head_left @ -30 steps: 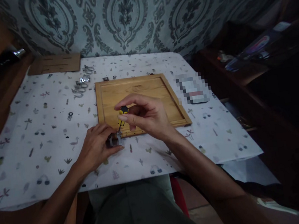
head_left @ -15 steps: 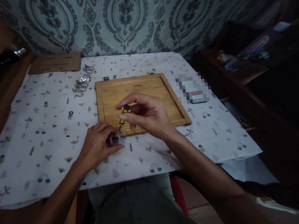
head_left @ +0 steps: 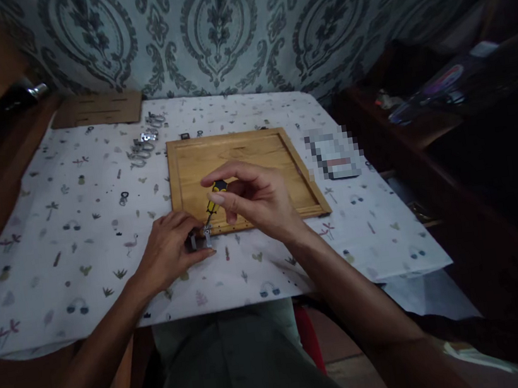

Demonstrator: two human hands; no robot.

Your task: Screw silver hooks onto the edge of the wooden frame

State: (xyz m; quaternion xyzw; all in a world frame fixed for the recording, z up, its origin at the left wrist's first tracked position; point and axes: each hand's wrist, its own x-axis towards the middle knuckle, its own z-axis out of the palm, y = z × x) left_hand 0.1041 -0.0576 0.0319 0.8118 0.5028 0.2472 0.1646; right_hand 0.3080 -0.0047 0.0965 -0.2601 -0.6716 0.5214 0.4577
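A short yellow and black screwdriver (head_left: 216, 198) is gripped between the thumb and fingers of my right hand (head_left: 260, 200). It tilts, with its shaft running down to a small silver metal fitting (head_left: 207, 234) at the near left edge of a framed wooden panel (head_left: 244, 151). My left hand (head_left: 173, 246) pinches this fitting against the panel edge, thumb in front and fingers behind. Part of the fitting is hidden by those fingers. Whether the screwdriver tip sits in a screw is too small to tell.
Several silver metal fittings (head_left: 142, 151) lie in a row behind and left of the panel. A small dark metal piece (head_left: 123, 199) rests on the patterned tablecloth (head_left: 95, 254). At the back left lies a brown cardboard piece (head_left: 95, 110); a pixelated object (head_left: 334, 153) is right of the panel.
The screwdriver's handle has turned and leans a little further right in my right fingers. My left hand keeps its hold on the fitting.
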